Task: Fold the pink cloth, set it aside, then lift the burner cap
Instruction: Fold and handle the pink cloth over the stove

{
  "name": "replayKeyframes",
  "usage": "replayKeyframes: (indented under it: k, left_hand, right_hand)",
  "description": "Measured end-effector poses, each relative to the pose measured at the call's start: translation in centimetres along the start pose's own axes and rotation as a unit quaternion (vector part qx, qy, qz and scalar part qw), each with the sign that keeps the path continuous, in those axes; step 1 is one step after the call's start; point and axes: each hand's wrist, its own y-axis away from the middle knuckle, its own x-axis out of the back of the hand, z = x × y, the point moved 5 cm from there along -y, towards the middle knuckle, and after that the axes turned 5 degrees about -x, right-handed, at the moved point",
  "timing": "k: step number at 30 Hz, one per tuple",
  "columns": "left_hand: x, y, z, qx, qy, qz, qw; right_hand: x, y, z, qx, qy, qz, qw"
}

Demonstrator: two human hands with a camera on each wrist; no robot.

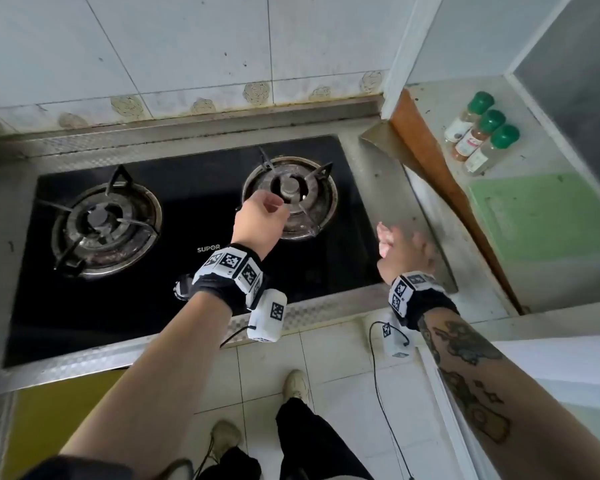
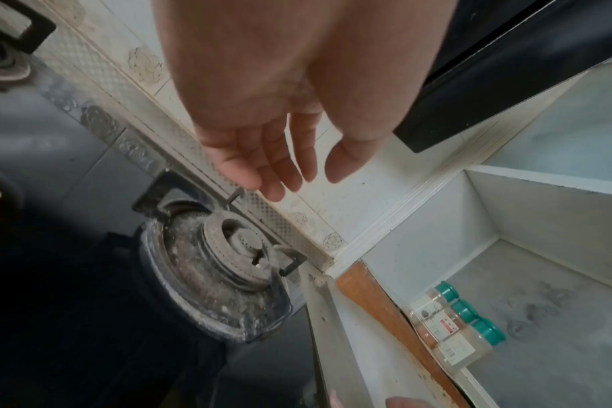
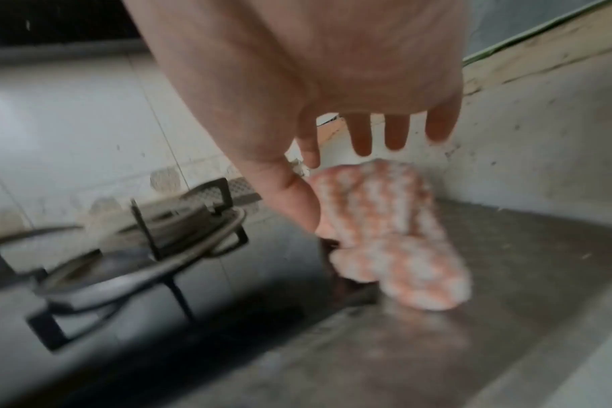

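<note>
The pink-and-white cloth (image 3: 385, 234) lies bunched on the steel counter, at the right edge of the black hob. My right hand (image 3: 350, 171) hovers over it with fingers spread and the thumb beside its left edge; the picture is blurred. In the head view the right hand (image 1: 399, 242) covers most of the cloth. My left hand (image 1: 260, 216) hangs over the front left of the right burner, fingers relaxed and holding nothing (image 2: 308, 176). The round burner cap (image 1: 289, 187) sits in the middle of that burner (image 2: 243, 240), under the pan support.
The left burner (image 1: 101, 220) stands on the same hob. Three green-capped spice jars (image 1: 482, 133) and a green board (image 1: 541, 216) are in the recess at the right. A black range hood (image 2: 490, 82) hangs overhead. The tiled wall is just behind.
</note>
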Motion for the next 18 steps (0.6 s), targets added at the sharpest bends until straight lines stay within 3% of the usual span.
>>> replayKeyframes:
  k: [6,10,14,16,18]
  left_hand:
    - [-2.6,-0.2,-1.1,0.023,-0.007,-0.008,1.0]
    - [-3.0,-0.5,-1.6,0.029,-0.002,-0.003,1.0]
    - [-2.6,-0.6,-1.9,0.04,0.004,-0.014,0.999]
    - [-2.1,-0.6,-2.5,0.054,0.021,-0.015,0.998]
    - [-1.1,-0.3,-3.2,0.066,0.032,-0.011,0.997]
  right_hand:
    - [-2.7,-2.2,2.4,0.102,0.071,-0.004,0.992]
    - [-2.6,-2.6,2.7,0.071,-0.053,-0.024,0.996]
    - [-1.7,-2.1,1.6,0.125,-0.186,-0.067,0.972]
    - [-1.6,-2.4,1.5,0.107,-0.252,-0.077,0.959]
    - [-1.0,-1.8,1.1,0.039,-0.301,-0.064,0.951]
